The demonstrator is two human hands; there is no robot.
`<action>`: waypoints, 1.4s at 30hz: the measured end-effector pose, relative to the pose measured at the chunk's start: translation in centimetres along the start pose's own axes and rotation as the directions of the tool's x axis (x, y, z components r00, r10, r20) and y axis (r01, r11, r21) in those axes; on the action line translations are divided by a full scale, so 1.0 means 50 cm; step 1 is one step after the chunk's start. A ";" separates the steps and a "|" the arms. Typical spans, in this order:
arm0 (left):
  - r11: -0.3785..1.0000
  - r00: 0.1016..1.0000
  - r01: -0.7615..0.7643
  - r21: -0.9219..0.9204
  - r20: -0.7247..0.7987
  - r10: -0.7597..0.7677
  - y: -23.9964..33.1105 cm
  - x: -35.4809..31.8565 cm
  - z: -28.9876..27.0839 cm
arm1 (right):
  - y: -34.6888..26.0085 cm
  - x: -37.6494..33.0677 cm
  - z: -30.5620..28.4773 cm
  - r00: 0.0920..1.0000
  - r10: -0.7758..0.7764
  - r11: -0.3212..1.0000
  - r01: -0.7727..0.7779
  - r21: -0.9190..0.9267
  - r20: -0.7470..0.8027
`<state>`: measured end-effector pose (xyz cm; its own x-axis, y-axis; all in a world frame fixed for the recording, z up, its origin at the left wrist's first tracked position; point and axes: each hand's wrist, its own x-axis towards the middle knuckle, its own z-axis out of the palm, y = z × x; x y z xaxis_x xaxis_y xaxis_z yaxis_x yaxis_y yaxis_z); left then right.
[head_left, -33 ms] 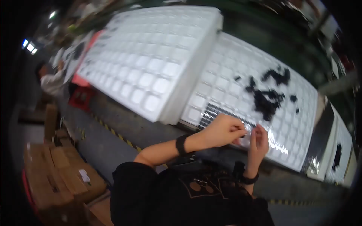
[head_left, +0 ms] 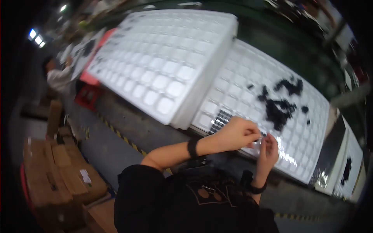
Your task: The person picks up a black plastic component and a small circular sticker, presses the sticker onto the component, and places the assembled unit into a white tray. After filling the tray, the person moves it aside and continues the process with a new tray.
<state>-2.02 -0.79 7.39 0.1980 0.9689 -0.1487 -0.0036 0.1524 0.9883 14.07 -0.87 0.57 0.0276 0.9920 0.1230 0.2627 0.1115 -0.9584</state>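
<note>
While the left hand (head_left: 237,134) and the right hand (head_left: 268,151) nearly meet over the near edge of a white tray (head_left: 305,136), their fingers are curled inward, each thumb close to its forefinger; whether the tips close fully or have hold of anything small, I cannot tell. Just beyond the left hand, partly covered by it, a grid of small black squares (head_left: 221,119) lies in rows on the tray. Near the right hand, a shiny clear patch (head_left: 288,158) throws back glare along the tray's near side. Farther in, a loose black heap (head_left: 278,112) spreads across several of the square pockets, with a second clump (head_left: 290,86) behind it and a few stray bits around; the pockets at the right end look bare. A black band circles each wrist. To the left, touching or nearly touching the tray, stands a higher white stack (head_left: 204,83), its top pocketed too, with dark specks (head_left: 101,64) in the pockets at its far left end. Off to the right, another tray (head_left: 355,145) carries a dark pile (head_left: 346,171). Striped tape (head_left: 128,139) crosses the floor, cardboard boxes (head_left: 54,174) sit at lower left, and beyond a red stool (head_left: 87,97) is another person (head_left: 58,79).
</note>
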 end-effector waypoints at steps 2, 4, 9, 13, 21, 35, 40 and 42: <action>0.982 0.985 -0.142 0.122 -0.086 0.153 0.027 0.028 0.006 | -0.003 -0.005 -0.006 0.999 -0.019 1.000 0.018 0.020 0.049; 0.941 0.953 -0.232 0.248 -0.136 0.271 0.057 0.045 0.009 | 0.003 -0.010 -0.010 0.999 -0.011 1.000 0.010 0.013 0.052; 0.775 0.880 -0.307 0.552 -0.147 0.453 0.085 0.112 0.007 | 0.001 -0.006 -0.001 0.999 -0.005 1.000 0.004 0.027 0.043; 0.640 0.851 -0.194 0.744 -0.196 0.486 0.094 0.122 0.001 | -0.001 0.007 0.004 0.999 -0.029 1.000 0.029 0.008 0.034; 0.537 0.869 -0.350 0.768 0.051 0.492 0.206 -0.275 -0.183 | 0.006 0.008 0.000 1.000 -0.014 0.999 0.015 -0.052 0.015; 0.266 0.399 0.857 0.441 -0.895 0.200 0.088 -0.409 -0.881 | 0.016 0.006 0.004 0.999 -0.018 0.992 0.014 -0.127 -0.027; 0.387 0.570 0.711 0.587 -0.803 0.172 0.100 -0.411 -0.876 | 0.005 0.006 0.012 0.999 0.017 0.990 -0.023 -0.141 -0.044; 0.389 0.560 0.676 0.625 -0.780 0.280 0.095 -0.410 -0.871 | 0.005 0.007 0.014 0.998 0.031 0.989 -0.038 -0.143 -0.049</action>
<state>-48.77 -11.45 13.69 -0.6544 0.7375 0.1669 0.7456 0.5924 0.3052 13.48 -0.43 0.21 0.0827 0.9910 0.1054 0.3963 0.0643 -0.9159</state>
